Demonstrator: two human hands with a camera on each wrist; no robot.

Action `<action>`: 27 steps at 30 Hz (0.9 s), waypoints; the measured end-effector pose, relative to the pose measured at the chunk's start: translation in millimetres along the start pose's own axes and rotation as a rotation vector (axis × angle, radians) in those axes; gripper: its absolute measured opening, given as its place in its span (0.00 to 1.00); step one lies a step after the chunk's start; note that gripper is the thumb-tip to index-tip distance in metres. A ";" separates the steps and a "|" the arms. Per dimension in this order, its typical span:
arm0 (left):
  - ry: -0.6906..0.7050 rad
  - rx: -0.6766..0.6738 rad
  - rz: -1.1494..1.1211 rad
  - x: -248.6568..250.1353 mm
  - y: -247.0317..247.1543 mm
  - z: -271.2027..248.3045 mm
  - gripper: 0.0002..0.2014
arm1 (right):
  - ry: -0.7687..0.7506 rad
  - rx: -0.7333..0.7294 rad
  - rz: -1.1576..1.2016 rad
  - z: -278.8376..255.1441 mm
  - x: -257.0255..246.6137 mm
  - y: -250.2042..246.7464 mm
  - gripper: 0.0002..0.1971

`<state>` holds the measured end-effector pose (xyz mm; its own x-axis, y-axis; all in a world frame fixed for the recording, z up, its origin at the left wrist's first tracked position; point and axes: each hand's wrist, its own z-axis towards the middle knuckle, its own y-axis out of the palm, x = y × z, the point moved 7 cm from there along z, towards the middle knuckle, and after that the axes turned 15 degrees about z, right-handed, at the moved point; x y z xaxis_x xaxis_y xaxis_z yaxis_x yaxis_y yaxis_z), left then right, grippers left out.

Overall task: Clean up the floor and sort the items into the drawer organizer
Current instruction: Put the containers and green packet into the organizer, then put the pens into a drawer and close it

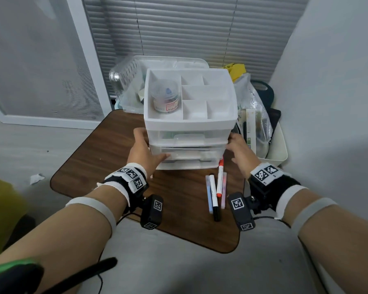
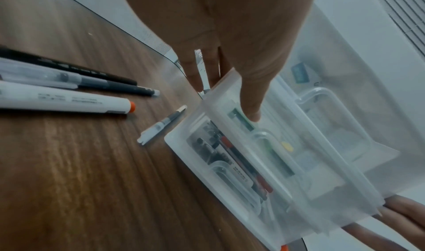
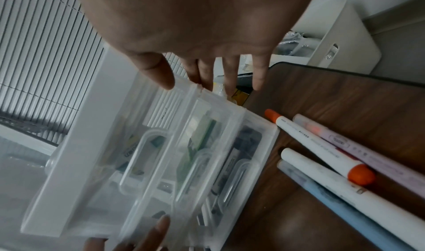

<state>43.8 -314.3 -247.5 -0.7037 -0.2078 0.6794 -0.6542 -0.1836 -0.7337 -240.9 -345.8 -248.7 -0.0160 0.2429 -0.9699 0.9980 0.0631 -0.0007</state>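
Observation:
A white drawer organizer [image 1: 190,122] with three translucent drawers stands on a brown wooden board [image 1: 94,166]. Its open top tray holds a clear jar [image 1: 165,96]. My left hand [image 1: 146,145] lies against the organizer's left side, with the thumb [image 2: 253,100] pressing on the middle drawer's front. Straight, spread fingers of my right hand [image 1: 237,147] touch its right side [image 3: 200,91]. In front lie an orange marker [image 1: 220,179], a black-capped white marker [image 1: 214,196], a blue pen [image 1: 208,194] and a pink pen [image 1: 224,189]. A small pen piece [image 2: 161,126] sits by the organizer's base.
A clear plastic bin [image 1: 125,81] stands behind the organizer. A white tub [image 1: 278,149] with bags and packets is at the right, against the wall. Crumpled paper [image 1: 36,178] lies on the grey floor at left, near a yellow object [image 1: 0,209].

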 end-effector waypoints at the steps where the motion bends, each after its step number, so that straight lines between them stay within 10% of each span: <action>1: -0.016 0.017 0.016 0.1 0.4 2.3 0.35 | -0.006 -0.008 0.014 -0.7 1.1 -1.2 0.18; 11: -0.045 -0.009 0.163 -27.5 8.2 4.6 0.35 | 0.032 0.143 -0.523 -28.2 46.8 3.6 0.04; 17: -0.320 -0.129 0.680 -98.8 -13.0 -19.8 0.33 | 0.519 -0.025 0.609 -45.1 86.8 90.0 0.04; 22: -0.374 -0.199 0.685 -123.3 -17.3 -31.1 0.37 | 0.529 0.122 0.902 -27.4 83.7 118.0 0.03; 24: -0.350 -0.174 0.708 -119.7 -17.5 -35.8 0.36 | 0.529 0.156 0.785 -26.7 87.4 115.6 0.03; 27: -0.358 -0.194 0.697 -116.1 -8.7 -43.3 0.38 | 0.257 0.200 -0.129 -29.7 79.1 76.1 0.06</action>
<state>119.3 -247.0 -319.7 -0.8574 -0.5147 -0.0014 -0.1574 0.2647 -0.9514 -168.1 -293.0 -318.2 -0.1319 0.4826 -0.8659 0.9785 -0.0761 -0.1915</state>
